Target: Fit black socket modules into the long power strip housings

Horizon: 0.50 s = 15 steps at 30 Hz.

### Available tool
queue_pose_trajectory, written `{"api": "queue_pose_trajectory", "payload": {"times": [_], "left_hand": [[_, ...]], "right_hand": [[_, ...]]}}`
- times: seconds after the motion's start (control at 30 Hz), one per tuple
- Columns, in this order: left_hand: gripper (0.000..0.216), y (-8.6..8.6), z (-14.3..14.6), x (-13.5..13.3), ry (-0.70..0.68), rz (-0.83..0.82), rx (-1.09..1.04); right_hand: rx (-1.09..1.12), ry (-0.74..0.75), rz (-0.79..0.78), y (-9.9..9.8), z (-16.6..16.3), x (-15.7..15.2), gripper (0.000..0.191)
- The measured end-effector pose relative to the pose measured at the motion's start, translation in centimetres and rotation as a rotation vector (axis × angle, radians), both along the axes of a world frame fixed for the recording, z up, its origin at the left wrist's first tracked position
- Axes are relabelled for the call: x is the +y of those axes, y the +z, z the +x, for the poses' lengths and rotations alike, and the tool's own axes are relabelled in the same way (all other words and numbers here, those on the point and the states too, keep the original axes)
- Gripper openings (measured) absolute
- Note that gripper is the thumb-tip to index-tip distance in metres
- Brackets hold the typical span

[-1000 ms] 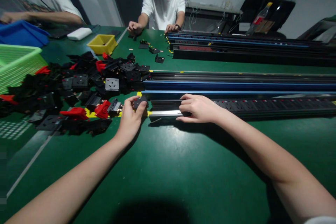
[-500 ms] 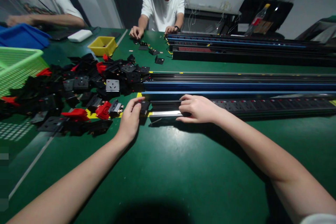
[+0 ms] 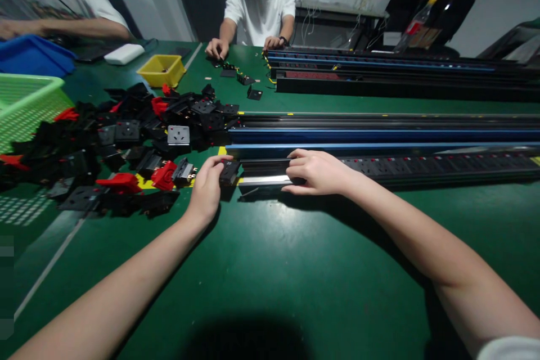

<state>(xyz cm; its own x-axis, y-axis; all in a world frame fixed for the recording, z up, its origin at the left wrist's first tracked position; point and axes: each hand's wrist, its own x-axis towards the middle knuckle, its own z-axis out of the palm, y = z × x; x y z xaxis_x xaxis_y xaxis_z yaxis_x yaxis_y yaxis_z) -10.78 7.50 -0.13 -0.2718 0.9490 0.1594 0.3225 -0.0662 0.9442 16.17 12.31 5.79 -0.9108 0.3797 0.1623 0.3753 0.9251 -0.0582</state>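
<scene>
The black socket module [image 3: 230, 171] is being held in our left grip [image 3: 206, 188], just beside the left end of the black rail [image 3: 265, 170]. We are clasping that rail with our right grip [image 3: 316, 173].

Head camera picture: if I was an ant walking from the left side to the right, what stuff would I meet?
Green mesh basket → yellow bin → the person's left hand → black socket module at its fingertips → the person's right hand → plastic bottle with a yellow cap.
</scene>
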Motion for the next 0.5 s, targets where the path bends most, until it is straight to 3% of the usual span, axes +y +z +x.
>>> {"api": "queue_pose_trajectory", "payload": {"times": [0.5], "left_hand": [[0.039, -0.46, 0.16, -0.95, -0.074, 0.04, 0.195]], "right_hand": [[-0.02, 0.0, 0.025, -0.3, 0.09, 0.07, 0.041]]}}
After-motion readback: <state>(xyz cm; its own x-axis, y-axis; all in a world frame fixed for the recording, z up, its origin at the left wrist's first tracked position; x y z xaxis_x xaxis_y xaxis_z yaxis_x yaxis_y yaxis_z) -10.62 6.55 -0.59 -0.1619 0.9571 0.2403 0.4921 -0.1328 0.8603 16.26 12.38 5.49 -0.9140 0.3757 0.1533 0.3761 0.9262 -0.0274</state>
